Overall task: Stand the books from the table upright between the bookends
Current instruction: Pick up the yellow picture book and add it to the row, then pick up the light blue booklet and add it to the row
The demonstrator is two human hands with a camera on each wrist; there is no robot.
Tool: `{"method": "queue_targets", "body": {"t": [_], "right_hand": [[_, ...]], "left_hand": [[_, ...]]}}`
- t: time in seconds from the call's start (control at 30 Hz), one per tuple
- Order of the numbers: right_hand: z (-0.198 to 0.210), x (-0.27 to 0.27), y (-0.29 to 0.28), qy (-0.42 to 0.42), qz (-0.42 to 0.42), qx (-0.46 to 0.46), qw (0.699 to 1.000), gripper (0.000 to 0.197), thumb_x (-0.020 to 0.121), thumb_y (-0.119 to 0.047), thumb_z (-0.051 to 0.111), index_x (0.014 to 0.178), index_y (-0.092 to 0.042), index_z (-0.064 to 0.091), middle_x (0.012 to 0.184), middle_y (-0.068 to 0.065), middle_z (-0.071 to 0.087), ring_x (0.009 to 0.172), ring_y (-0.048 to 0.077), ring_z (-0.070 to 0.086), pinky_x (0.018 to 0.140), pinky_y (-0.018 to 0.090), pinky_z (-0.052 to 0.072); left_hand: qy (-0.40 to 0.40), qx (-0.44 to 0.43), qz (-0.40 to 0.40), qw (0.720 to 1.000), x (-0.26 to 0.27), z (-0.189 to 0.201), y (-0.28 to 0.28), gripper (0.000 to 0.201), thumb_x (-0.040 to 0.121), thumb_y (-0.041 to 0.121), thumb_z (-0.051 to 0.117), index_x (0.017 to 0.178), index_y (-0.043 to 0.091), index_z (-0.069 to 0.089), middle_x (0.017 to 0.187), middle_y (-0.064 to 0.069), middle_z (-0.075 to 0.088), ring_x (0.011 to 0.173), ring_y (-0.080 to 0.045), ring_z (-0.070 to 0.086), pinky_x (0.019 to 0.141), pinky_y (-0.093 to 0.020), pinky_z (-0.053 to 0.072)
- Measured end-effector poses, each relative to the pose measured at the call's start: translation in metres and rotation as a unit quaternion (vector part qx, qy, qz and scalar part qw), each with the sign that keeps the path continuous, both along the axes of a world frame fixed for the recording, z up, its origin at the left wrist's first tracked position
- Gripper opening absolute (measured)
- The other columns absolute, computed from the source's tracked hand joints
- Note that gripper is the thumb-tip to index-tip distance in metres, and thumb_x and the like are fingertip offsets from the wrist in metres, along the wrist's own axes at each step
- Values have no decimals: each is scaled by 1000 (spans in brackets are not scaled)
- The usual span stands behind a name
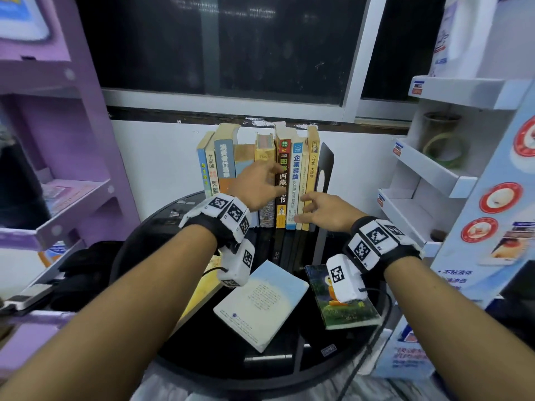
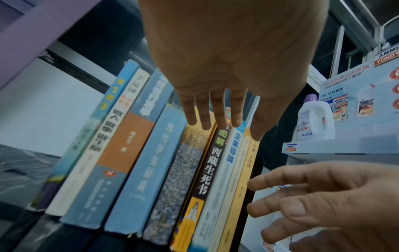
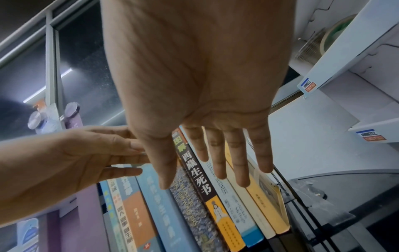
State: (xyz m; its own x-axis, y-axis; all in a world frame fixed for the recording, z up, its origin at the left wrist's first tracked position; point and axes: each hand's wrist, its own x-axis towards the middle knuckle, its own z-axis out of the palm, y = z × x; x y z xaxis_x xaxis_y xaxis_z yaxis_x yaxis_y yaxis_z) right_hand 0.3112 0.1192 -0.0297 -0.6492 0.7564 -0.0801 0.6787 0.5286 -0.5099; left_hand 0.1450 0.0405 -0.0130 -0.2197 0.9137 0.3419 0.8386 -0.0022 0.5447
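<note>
Several books (image 1: 285,183) stand upright in a row at the back of the round black table (image 1: 202,357), against a black bookend (image 1: 325,166) on their right. No left bookend shows. My left hand (image 1: 267,178) reaches to the dark-spined book (image 2: 208,168) in the middle, fingers straight, holding nothing. My right hand (image 1: 307,208) is spread in front of the yellow and white spines (image 3: 244,201) at the row's right end; contact is unclear. A cream book (image 1: 260,302) and a green-covered book (image 1: 347,311) lie flat near the front. A yellow one (image 1: 202,287) lies partly hidden under my left wrist.
A purple shelf unit (image 1: 58,198) stands close on the left, with a black bag (image 1: 84,270) below it. On the right is a white cardboard display rack (image 1: 428,175). A window and white wall are behind the books. A black cable (image 1: 376,328) runs off the table's right edge.
</note>
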Motion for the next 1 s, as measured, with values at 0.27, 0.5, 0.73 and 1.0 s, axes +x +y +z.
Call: {"method": "queue_targets", "body": {"t": [0.27,0.5,0.73,1.0], "right_hand": [[-19,0,-25,-119,37,1,992,61,81,-50,71,131,-20,54,129,2,59,118,20,53,103,34,42],[-33,-1,-45,-180,75,-4,981,57,80,-49,72,123,-14,61,114,-3,60,104,15,55,90,26,43],[-50,-6,-52,-235,77,-7,969,65,71,-51,80,121,-13,62,120,0,64,107,18,58,96,34,48],[-57,-7,-55,-222,70,-10,972,71,69,-40,85,126,-9,57,122,4,59,106,18,56,82,25,46]], "left_hand": [[2,-162,-3,987,0,-40,-21,45,87,33,67,128,19,53,131,0,57,113,-19,55,89,-26,41],[3,-303,-45,952,4,-66,-33,56,85,35,70,134,17,50,132,-2,57,122,-22,52,103,-34,41],[82,-375,-79,920,4,-82,-36,77,76,32,80,141,18,42,137,-1,53,122,-20,51,87,-23,36],[85,-370,-83,922,4,-85,-35,76,73,25,83,138,14,47,131,-3,58,116,-19,55,87,-24,41]]}}
